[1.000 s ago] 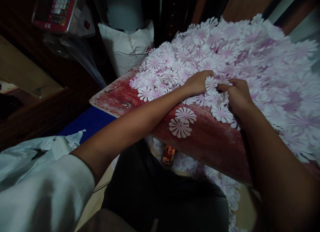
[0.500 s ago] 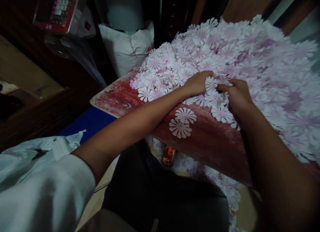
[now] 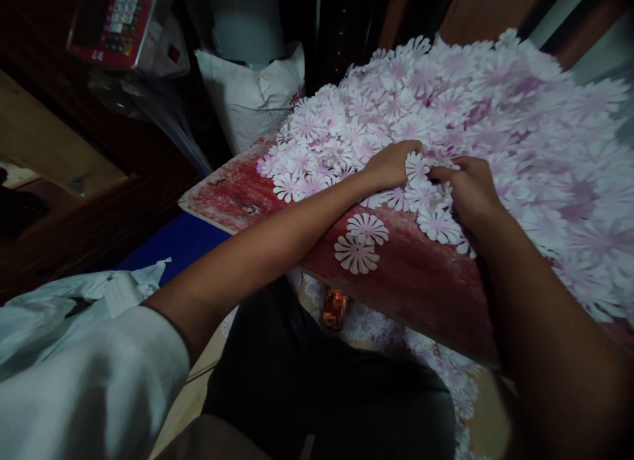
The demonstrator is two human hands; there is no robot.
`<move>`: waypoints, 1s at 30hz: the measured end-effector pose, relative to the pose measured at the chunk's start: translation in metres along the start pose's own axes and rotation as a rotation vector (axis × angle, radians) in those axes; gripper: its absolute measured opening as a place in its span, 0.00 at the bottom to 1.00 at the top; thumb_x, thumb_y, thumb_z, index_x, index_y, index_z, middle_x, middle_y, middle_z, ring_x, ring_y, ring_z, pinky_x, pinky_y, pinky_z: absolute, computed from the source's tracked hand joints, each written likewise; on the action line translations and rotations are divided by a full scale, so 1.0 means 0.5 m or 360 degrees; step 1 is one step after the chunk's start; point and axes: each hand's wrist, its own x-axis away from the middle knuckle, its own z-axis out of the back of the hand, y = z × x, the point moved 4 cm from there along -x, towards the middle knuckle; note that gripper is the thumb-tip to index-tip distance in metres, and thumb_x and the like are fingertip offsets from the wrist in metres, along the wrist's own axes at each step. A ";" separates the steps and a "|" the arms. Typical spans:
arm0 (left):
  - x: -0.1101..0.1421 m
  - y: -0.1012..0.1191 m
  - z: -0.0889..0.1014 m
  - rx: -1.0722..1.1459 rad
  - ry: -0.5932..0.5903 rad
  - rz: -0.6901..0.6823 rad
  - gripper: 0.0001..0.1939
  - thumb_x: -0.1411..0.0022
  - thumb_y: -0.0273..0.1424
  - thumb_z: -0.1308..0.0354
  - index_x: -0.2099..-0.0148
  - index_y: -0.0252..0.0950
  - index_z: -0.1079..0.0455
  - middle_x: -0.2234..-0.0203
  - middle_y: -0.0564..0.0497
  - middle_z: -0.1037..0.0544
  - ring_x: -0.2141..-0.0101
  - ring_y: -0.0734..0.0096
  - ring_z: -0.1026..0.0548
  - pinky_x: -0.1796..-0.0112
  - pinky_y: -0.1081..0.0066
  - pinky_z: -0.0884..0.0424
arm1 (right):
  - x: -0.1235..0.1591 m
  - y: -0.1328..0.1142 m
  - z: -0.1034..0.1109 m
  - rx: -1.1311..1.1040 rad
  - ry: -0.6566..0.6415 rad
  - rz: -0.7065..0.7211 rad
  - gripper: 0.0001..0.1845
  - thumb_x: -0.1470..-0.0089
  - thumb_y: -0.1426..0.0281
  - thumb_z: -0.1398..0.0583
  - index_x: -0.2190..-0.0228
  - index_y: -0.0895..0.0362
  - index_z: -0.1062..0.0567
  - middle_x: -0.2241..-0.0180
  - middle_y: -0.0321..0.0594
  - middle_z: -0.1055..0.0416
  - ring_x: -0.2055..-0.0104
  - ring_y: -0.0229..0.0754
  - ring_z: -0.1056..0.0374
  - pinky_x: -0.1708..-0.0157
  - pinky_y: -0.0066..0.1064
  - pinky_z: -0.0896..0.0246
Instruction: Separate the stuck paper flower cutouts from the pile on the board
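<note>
A large heap of white petal flowers [image 3: 396, 106] with pale purple centres covers much of a red board [image 3: 416, 262]. At its near edge, my left hand [image 3: 393, 164] is closed, with a white flower [image 3: 417, 167] at its fingertips. Close beside it, my right hand [image 3: 473, 186] has thumb and index finger bent together over another white flower [image 3: 443, 161], its petals showing between them. The other fingertips are hidden among the flowers. Several flowers, one of them a lower flower [image 3: 438, 225], lie just below both hands. Two overlapping flowers [image 3: 357, 255] rest apart on the board near its front edge.
A white sack [image 3: 252, 93] stands behind the board's left corner. A red scale with a keypad [image 3: 111, 27] is at upper left. Pale plastic bags [image 3: 59, 308] lie at lower left. More flowers [image 3: 376, 324] lie beneath the board, by my dark-clothed legs [image 3: 321, 387].
Both hands stay almost in place at the heap's edge. The flower at my left fingertips shifts very slightly left; the loose flowers keep their places.
</note>
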 end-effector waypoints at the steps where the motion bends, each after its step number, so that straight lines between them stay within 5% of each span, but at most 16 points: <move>1: 0.000 0.000 0.000 0.0002 0.0000 0.0005 0.12 0.31 0.36 0.41 0.51 0.36 0.25 0.47 0.43 0.16 0.44 0.53 0.20 0.42 0.60 0.27 | -0.001 0.001 0.001 0.0007 -0.0002 0.0003 0.13 0.63 0.65 0.33 0.73 0.57 0.24 0.75 0.37 0.29 0.72 0.40 0.35 0.72 0.34 0.44; 30: 0.000 0.001 0.003 0.0013 0.0016 0.0018 0.13 0.33 0.36 0.41 0.50 0.36 0.24 0.46 0.43 0.16 0.44 0.52 0.21 0.39 0.58 0.27 | 0.003 0.002 0.001 0.0000 -0.0035 0.0028 0.14 0.64 0.63 0.33 0.72 0.57 0.24 0.74 0.38 0.29 0.71 0.42 0.35 0.71 0.34 0.43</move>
